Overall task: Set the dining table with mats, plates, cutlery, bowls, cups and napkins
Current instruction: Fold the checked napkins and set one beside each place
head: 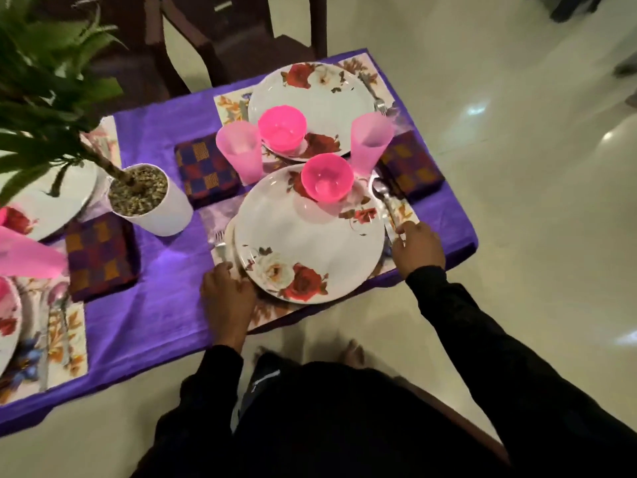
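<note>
Napkin (100,253): folded check square at 9 o'clock of the near plate, beside the plant pot (150,198), probably parked there to serve the neighbouring setting.
Fork (220,244): lies on the mat (272,313) at the plate's 9 o'clock, tines pointing away from the person, handle end under the left hand.
Left hand (227,291): fingers curled down over the fork's handle end and the mat at the plate's 8 o'clock (whether it pinches the fork or only presses it, I cannot tell); likely nudging it parallel to the rim.
Near plate (308,232): centred on the mat, pink bowl (326,177) sitting on it at 12 o'clock.
Spoon (384,198): at the plate's 3 o'clock, bowl end away from the person, so the handle runs back into the grip.
Right hand (417,248): fingertips closed on the spoon handle, apparently straightening it.
Cup (370,141): upright at 1 o'clock.
</note>
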